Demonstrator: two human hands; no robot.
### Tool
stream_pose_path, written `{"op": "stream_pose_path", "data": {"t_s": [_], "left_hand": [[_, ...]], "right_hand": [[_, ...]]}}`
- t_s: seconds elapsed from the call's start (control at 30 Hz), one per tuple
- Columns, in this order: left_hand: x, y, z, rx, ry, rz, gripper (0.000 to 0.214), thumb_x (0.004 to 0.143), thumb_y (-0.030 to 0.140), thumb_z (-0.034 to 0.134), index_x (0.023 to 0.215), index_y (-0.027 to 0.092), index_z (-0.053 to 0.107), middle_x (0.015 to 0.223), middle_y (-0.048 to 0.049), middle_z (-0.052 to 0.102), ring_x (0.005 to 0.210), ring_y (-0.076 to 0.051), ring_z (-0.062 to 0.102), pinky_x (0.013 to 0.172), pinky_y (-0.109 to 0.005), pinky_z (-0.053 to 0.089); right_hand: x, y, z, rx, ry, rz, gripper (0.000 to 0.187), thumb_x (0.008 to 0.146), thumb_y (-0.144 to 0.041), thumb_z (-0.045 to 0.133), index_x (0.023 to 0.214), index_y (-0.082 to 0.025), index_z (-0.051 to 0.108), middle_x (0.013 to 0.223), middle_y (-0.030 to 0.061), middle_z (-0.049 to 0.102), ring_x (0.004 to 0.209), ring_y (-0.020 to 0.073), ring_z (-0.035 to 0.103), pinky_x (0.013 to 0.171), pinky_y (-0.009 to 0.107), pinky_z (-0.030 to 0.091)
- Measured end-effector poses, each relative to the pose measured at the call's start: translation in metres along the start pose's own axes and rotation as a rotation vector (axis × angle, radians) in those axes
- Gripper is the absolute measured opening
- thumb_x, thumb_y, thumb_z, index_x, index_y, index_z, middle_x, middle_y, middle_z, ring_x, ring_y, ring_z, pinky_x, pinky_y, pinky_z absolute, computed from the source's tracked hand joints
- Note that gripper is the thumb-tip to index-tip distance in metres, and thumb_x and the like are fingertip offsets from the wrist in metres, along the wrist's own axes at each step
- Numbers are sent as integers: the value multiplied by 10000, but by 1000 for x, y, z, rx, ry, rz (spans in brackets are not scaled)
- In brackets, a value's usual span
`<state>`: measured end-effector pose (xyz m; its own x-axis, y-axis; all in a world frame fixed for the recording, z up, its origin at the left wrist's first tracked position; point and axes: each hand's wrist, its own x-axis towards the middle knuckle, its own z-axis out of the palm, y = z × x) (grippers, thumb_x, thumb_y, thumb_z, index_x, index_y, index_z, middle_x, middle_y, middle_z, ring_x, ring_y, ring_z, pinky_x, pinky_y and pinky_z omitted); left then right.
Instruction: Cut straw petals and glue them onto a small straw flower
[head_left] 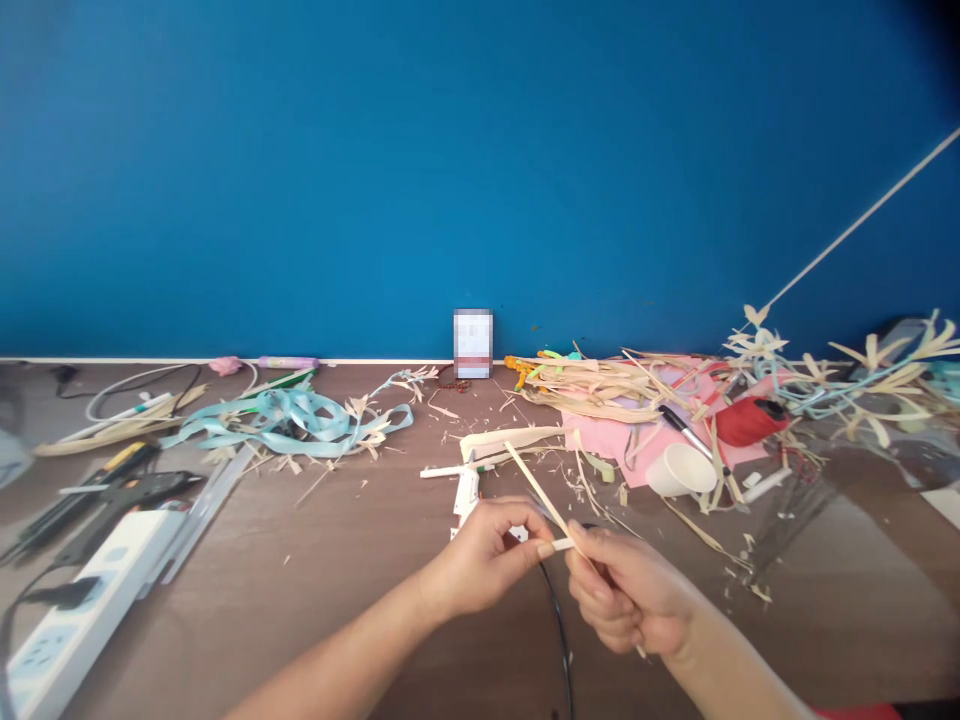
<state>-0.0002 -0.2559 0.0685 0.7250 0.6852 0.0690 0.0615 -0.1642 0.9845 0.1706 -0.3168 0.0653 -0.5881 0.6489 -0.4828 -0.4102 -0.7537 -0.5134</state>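
My right hand (619, 585) is closed around a long, pale, flat strip of dried plant fibre (536, 482). The strip slants up and left out of the fist, and a thin end shows below it. Fingers of my left hand (495, 555) pinch a short whitish strip (562, 544) that meets the long one at my right thumb. Whether the two are one folded piece, I cannot tell. Just beyond my left hand lies a white glue gun (466, 490), partly hidden by it, with a white stick (450, 471) by its tip.
Left: a white power strip (112, 575), a black glue gun (124, 500) and coiled light-blue ribbon (300, 415). Right: a fibre bundle (600, 388), pink sheet (611, 440), paper cup (681, 470), red thread spool (750, 421) and marker (684, 428). A black cord (556, 620) passes between my arms.
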Motion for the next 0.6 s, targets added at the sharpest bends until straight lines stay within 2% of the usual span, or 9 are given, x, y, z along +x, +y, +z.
{"op": "stream_pose_path", "data": {"t_s": [0.27,0.37,0.43,0.47,0.53,0.6], "left_hand": [[0,12,-1,-23,-16,7,191,775,288,527,678,141,600,679,-34,565,637,-118,485,575,-214,352],[-1,12,-1,-84,-15,-17,179,765,284,543,673,139,596,683,-32,565,643,-116,490,585,-214,365],[-2,9,-1,-165,1,-72,175,743,295,570,666,139,589,679,-24,553,618,-108,485,569,-213,379],[-2,6,-1,-228,17,-114,179,729,305,584,662,139,583,666,-16,541,593,-102,479,554,-214,388],[-2,0,1,-373,60,-201,201,704,329,607,656,138,566,630,3,513,542,-89,463,522,-216,406],[-1,-4,5,-477,101,-250,221,690,342,619,648,134,555,601,11,499,522,-86,455,507,-223,423]], "right_hand": [[-5,2,5,7,-29,-72,505,797,-527,437,450,-160,429,292,-108,267,222,15,141,229,116,139],[-12,-5,3,14,-55,-99,499,794,-513,446,439,-166,400,297,-110,257,219,13,129,227,120,129],[-19,-15,-3,37,-42,-166,490,781,-507,469,435,-176,365,307,-113,244,230,15,107,229,127,128],[-22,-19,-6,43,5,-229,480,776,-497,481,440,-180,352,318,-114,233,246,18,99,239,132,132],[-24,-24,-12,3,216,-395,451,799,-489,451,479,-182,370,361,-111,219,298,30,99,281,141,143],[-20,-21,-13,-172,370,-425,457,825,-533,355,542,-182,427,400,-104,236,333,41,114,316,159,142]]}}
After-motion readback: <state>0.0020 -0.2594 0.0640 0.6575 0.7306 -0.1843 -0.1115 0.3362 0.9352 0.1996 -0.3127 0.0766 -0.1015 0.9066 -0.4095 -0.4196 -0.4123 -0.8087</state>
